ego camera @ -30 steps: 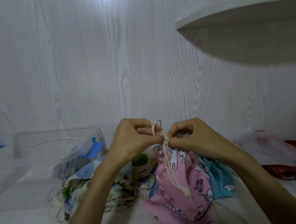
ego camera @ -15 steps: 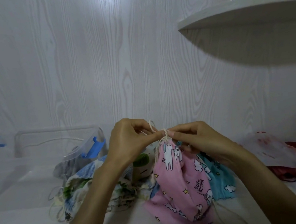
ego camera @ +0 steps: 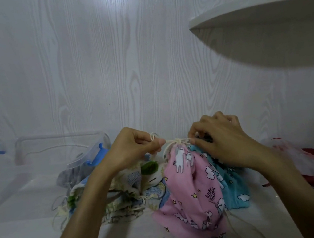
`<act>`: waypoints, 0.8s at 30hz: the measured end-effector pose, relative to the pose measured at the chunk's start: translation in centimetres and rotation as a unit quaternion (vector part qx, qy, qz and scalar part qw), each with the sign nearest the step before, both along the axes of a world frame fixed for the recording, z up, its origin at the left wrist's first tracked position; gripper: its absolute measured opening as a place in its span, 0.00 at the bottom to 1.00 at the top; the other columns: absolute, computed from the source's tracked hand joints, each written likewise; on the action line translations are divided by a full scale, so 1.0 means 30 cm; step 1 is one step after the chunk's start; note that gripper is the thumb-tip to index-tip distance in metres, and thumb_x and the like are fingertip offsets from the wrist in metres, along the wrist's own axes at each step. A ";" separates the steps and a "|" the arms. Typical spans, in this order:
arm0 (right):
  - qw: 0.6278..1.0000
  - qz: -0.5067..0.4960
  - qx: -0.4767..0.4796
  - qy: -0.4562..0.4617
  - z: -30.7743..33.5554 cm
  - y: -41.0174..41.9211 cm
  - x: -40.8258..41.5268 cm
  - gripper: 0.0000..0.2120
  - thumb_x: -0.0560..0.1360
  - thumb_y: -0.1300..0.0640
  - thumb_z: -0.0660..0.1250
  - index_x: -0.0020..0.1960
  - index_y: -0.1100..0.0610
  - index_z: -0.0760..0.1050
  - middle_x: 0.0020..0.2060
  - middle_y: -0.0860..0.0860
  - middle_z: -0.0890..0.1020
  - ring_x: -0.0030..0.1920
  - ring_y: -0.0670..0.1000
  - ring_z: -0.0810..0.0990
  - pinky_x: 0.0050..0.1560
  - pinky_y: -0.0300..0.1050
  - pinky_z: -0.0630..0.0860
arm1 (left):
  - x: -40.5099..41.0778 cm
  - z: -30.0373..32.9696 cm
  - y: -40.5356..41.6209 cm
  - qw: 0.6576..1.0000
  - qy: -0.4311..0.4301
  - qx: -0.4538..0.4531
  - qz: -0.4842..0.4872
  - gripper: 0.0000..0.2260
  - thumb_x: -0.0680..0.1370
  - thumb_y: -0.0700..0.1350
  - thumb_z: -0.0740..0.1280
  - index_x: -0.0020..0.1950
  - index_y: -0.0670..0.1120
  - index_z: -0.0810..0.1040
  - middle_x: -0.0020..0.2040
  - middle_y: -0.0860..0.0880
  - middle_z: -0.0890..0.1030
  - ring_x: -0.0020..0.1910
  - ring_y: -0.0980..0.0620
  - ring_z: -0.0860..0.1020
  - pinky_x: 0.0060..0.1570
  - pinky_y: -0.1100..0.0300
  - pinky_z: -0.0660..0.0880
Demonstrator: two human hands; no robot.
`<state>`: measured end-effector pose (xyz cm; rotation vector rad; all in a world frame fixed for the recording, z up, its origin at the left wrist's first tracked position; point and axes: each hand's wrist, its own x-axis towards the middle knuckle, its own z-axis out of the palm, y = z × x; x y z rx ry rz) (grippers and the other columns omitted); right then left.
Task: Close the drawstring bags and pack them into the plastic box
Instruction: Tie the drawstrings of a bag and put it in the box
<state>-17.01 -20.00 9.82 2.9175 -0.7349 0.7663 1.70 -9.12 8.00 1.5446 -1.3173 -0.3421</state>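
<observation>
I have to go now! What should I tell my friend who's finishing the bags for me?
Left hand: pinches the cord on its side of the pink bag.
Right hand: pinches the cord at the other side.
Pink bag: neck gathered shut, cord taut between both hands, bag on the table.
Blue bag lies behind it, more bags to its left.
Box: open, at the left; something grey shows inside, unclear what.
Left: finish the pink bag, close the others, pack all into the box.

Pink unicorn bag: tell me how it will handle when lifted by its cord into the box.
The pink bag is soft cloth hanging in folds, so it will likely sag and swing. Both hands, left and right, pull the cord taut at its gathered neck, so it probably stays shut. It looks light.
</observation>
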 end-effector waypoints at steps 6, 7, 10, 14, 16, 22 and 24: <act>0.750 0.246 0.565 -0.240 0.014 0.024 0.033 0.07 0.73 0.55 0.68 0.39 0.58 0.77 0.33 0.49 0.78 0.39 0.47 0.76 0.47 0.40 0.71 | -0.044 0.009 -0.022 0.999 0.039 -0.011 -0.009 0.06 0.73 0.47 0.69 0.37 0.50 0.83 0.30 0.56 0.83 0.31 0.64 0.79 0.32 0.68 0.76; 0.686 0.262 0.632 -0.248 0.006 0.017 0.036 0.08 0.70 0.55 0.69 0.37 0.58 0.74 0.31 0.50 0.74 0.36 0.47 0.73 0.45 0.41 0.68 | -0.044 0.011 -0.020 0.999 0.048 -0.019 -0.005 0.05 0.73 0.47 0.69 0.38 0.50 0.83 0.30 0.56 0.83 0.31 0.64 0.79 0.31 0.68 0.76; 0.725 0.181 0.627 -0.220 -0.020 -0.026 0.045 0.09 0.59 0.52 0.68 0.29 0.55 0.70 0.28 0.49 0.68 0.31 0.47 0.66 0.41 0.43 0.64 | -0.028 0.019 -0.008 0.999 0.050 -0.022 -0.001 0.04 0.72 0.46 0.71 0.40 0.47 0.84 0.32 0.54 0.84 0.31 0.64 0.79 0.28 0.70 0.74; 0.934 0.003 0.358 0.002 -0.014 -0.050 0.020 0.11 0.67 0.47 0.66 0.32 0.53 0.71 0.32 0.48 0.77 0.35 0.47 0.75 0.38 0.38 0.71 | -0.017 0.003 -0.016 1.000 0.022 0.010 0.012 0.07 0.71 0.45 0.73 0.44 0.41 0.85 0.33 0.51 0.85 0.33 0.60 0.80 0.37 0.65 0.79; 0.946 0.055 0.314 0.060 0.012 -0.046 -0.019 0.07 0.74 0.50 0.66 0.39 0.51 0.76 0.37 0.44 0.78 0.37 0.41 0.75 0.37 0.31 0.69 | -0.015 -0.008 -0.028 0.999 -0.002 0.021 0.040 0.07 0.71 0.47 0.73 0.41 0.43 0.85 0.30 0.53 0.83 0.32 0.60 0.80 0.39 0.63 0.78; 0.946 0.137 0.270 0.117 0.017 -0.029 -0.059 0.09 0.72 0.49 0.70 0.51 0.47 0.77 0.49 0.40 0.78 0.48 0.35 0.75 0.47 0.31 0.71 | 0.022 0.061 0.034 0.985 -0.055 0.062 0.151 0.26 0.67 0.64 0.67 0.59 0.51 0.79 0.52 0.50 0.82 0.49 0.53 0.81 0.51 0.52 0.79; 0.940 0.146 0.270 0.150 0.014 -0.010 -0.048 0.14 0.71 0.50 0.71 0.55 0.48 0.75 0.52 0.40 0.75 0.49 0.36 0.74 0.50 0.28 0.71 | 0.004 0.103 0.075 0.993 -0.060 0.052 0.083 0.30 0.64 0.64 0.65 0.63 0.54 0.76 0.55 0.53 0.80 0.53 0.55 0.79 0.54 0.54 0.78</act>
